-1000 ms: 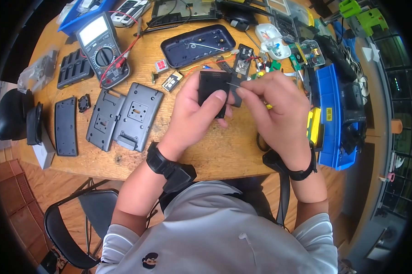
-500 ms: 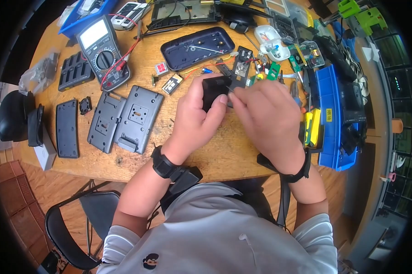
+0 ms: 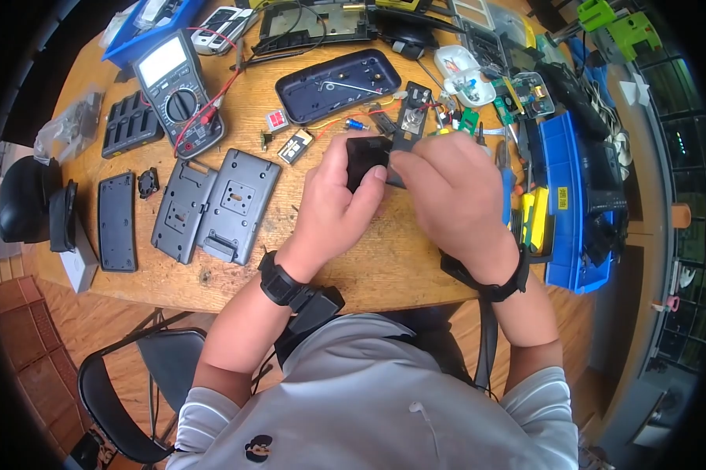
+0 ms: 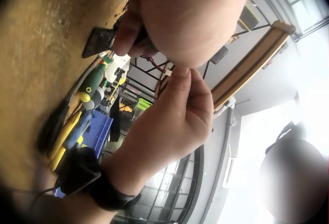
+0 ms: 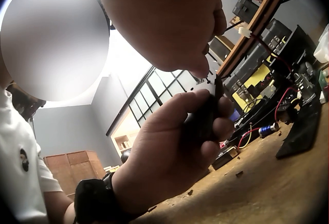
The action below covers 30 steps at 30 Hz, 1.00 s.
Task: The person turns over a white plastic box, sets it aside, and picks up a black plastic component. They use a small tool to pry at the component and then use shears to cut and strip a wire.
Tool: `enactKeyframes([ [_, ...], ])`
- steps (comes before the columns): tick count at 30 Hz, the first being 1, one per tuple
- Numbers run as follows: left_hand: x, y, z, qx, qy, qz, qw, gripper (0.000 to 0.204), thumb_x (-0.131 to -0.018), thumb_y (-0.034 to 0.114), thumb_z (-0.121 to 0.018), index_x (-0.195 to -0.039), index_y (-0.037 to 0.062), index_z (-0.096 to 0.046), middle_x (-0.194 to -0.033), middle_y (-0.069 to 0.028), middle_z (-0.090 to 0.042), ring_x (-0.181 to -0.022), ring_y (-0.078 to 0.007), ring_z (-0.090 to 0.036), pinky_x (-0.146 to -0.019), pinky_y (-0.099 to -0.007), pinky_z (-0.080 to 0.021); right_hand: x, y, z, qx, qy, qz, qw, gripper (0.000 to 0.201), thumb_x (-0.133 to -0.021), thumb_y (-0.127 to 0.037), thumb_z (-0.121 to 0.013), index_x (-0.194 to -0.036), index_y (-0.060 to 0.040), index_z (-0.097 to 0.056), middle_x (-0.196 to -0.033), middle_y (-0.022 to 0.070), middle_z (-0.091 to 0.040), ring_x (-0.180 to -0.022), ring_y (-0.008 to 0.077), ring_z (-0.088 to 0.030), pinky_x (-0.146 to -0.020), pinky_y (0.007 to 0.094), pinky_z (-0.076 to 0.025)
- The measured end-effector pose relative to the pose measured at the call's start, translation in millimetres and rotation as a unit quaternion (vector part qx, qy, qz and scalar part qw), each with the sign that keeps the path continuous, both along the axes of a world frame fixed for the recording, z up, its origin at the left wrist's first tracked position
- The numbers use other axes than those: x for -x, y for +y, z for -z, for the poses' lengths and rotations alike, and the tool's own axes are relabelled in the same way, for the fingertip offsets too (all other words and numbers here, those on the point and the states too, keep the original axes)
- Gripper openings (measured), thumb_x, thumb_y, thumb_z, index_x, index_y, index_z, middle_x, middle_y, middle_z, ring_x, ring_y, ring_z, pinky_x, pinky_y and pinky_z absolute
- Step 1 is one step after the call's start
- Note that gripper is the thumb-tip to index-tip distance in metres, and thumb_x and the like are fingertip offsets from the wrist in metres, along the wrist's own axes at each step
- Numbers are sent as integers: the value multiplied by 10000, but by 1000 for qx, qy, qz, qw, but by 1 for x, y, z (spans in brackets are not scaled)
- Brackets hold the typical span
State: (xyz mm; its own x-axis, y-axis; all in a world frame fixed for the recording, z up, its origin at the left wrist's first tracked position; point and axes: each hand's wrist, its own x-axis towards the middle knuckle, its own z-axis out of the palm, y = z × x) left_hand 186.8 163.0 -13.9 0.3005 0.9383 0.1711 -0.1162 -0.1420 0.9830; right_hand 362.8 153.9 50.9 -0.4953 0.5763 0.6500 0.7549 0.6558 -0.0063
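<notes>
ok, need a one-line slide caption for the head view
Left hand grips a black rectangular part, right hand at its edge; digital multimeter on the wooden table.

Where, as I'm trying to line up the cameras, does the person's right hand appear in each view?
Head: the right hand is just right of centre.
Left wrist: near the middle, its forearm running to the lower left.
Right wrist: large, across the top.
Shared landmark: the left hand, left of it in the head view, above it in the left wrist view, below it in the right wrist view.

No lettering can be read, even on the blue bin's (image 3: pixel 564 244) yellow label (image 3: pixel 563 198).
</notes>
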Motion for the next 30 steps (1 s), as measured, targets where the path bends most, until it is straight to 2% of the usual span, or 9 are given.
enactKeyframes([
  [4, -5, -1, 4, 13, 11, -16, 1000, 321, -967, 65, -605, -1271, 3, -522, -840, -77, -695, -644, -143, -653, -614, -295, -519, -3, 1, -4, 26, -18, -22, 999, 237, -710, -72, -725, -945, -52, -699, -859, 53, -632, -770, 242, -630, -648, 348, -511],
  [7, -5, -1, -1, 41, -3, -19, 999, 303, -964, 59, -609, -1253, 6, -537, -832, -71, -693, -653, -140, -656, -609, -292, -518, -6, 3, 1, 60, 74, -9, 995, 187, -735, -48, -756, -916, -35, -709, -837, 74, -650, -757, 253, -652, -653, 356, -528],
  [9, -7, -2, 1, 26, -5, -20, 999, 299, -962, 57, -610, -1249, 5, -541, -837, -72, -693, -655, -137, -657, -606, -293, -519, -5, -1, 4, 170, 184, 20, 968, 154, -790, -52, -784, -929, -9, -736, -834, 108, -680, -737, 276, -675, -657, 359, -545],
  [13, -8, -2, 4, -3, 1, -18, 1000, 277, -969, 58, -604, -1233, 0, -543, -863, -74, -698, -664, -120, -656, -602, -287, -533, 1, -5, 11, 222, 244, -1, 944, 148, -838, -78, -784, -958, 5, -755, -851, 132, -702, -728, 294, -689, -656, 359, -552],
  [15, -9, -4, -1, 33, -23, -10, 999, 260, -975, 60, -597, -1223, -1, -545, -872, -69, -695, -673, -114, -654, -599, -280, -539, 0, -4, 17, 265, 300, -20, 916, 221, -861, -84, -769, -1059, 12, -747, -896, 140, -716, -764, 301, -701, -667, 350, -555],
  [19, -8, -4, -6, 94, -81, 10, 992, 216, -994, 70, -577, -1193, -7, -548, -907, -58, -682, -704, -101, -651, -594, -259, -558, 5, -4, 17, 183, 254, 34, 949, 181, -857, -98, -770, -1008, -1, -743, -861, 127, -706, -752, 295, -693, -658, 360, -553],
  [21, -8, -5, -8, 111, -78, 20, 991, 214, -996, 72, -575, -1192, -9, -548, -917, -58, -679, -710, -100, -650, -595, -257, -559, 5, -1, 22, 68, 144, 57, 986, 132, -844, -144, -782, -857, -39, -703, -771, 98, -659, -693, 280, -662, -614, 376, -534],
  [24, -5, -4, -8, 127, -60, 45, 989, 241, -1013, 90, -569, -1234, 1, -533, -980, -57, -662, -768, -93, -651, -604, -241, -561, 7, -5, 9, 48, 48, 126, 990, 241, -840, -210, -780, -715, -94, -610, -694, 70, -596, -635, 267, -621, -561, 387, -504],
  [30, -5, -4, -7, 119, -35, 47, 991, 264, -1026, 111, -563, -1268, 14, -524, -1060, -57, -650, -865, -93, -662, -623, -228, -580, 14, -8, 7, 68, 25, 140, 988, 274, -865, -275, -747, -697, -114, -603, -667, 65, -584, -614, 271, -614, -528, 382, -490],
])
